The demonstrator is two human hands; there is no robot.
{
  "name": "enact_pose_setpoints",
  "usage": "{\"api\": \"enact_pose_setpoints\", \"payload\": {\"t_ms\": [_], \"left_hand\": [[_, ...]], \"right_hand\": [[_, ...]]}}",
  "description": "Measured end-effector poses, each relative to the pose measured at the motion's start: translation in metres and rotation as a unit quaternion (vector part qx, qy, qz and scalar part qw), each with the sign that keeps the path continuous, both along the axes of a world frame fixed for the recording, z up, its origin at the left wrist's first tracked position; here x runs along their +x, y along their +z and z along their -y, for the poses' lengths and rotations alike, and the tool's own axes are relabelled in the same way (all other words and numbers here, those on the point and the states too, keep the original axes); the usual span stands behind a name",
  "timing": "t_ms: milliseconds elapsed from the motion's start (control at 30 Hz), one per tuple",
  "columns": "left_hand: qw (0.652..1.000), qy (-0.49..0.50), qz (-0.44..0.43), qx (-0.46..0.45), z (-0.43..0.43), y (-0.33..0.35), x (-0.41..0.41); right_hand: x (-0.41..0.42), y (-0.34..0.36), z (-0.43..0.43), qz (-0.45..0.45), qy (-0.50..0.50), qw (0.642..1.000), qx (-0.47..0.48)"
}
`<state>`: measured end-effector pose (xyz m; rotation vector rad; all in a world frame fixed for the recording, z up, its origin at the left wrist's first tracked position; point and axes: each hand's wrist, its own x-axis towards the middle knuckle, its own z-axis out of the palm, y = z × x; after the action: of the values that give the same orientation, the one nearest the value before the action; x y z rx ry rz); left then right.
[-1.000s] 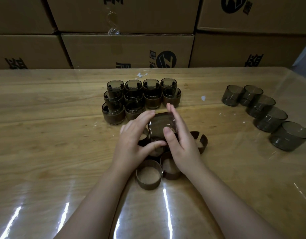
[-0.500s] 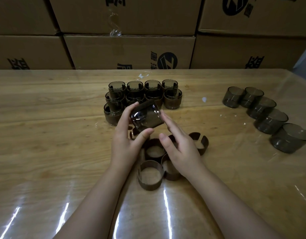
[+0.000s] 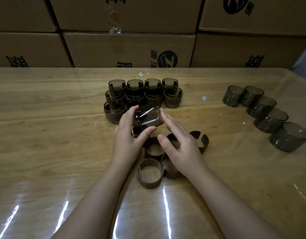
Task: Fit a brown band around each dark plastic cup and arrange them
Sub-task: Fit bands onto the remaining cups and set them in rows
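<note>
Leaning sideways, a dark cup (image 3: pixel 148 118) is gripped in the left hand (image 3: pixel 127 140). The right hand (image 3: pixel 179 145) is held empty, fingers straight, beside it over loose brown bands (image 3: pixel 149 184).

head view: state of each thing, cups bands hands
held cup, tilted, gripped by left hand
loose bands, empty, lying on table
right hand, open, above loose bands
banded cups, upright, grouped in rows
bare cups, upright, unbanded, curved row

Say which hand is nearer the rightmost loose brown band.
Right. The right hand lies just left of that band; the left hand is farther left, holding a cup.
</note>
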<state>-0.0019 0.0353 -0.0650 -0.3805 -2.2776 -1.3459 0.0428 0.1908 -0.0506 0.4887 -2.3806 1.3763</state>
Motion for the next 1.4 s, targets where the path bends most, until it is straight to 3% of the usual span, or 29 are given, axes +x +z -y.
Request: {"api": "enact_pose_setpoints", "payload": {"t_ms": [367,567,833,1133,1400], "left_hand": [[0.995,-0.043,-0.069,-0.065,-0.004,0.006,0.006],[0.98,-0.11,-0.093,-0.139,-0.009,0.011,0.012],[0.982,-0.168,-0.005,-0.084,-0.016,0.008,0.013],[0.989,-0.135,-0.051,0.02,-0.021,0.008,0.013],[0.983,-0.152,0.025,0.096,-0.023,0.012,0.016]], "right_hand": [[-0.001,-0.002,-0.002,-0.019,-0.017,0.999,-0.022],[-0.005,0.001,-0.007,0.071,-0.017,0.991,-0.108],[-0.007,-0.001,-0.009,0.074,-0.045,0.985,-0.149],[-0.014,-0.001,-0.009,0.042,-0.065,0.958,-0.275],[-0.01,0.002,-0.004,0.025,-0.068,0.957,-0.282]]}}
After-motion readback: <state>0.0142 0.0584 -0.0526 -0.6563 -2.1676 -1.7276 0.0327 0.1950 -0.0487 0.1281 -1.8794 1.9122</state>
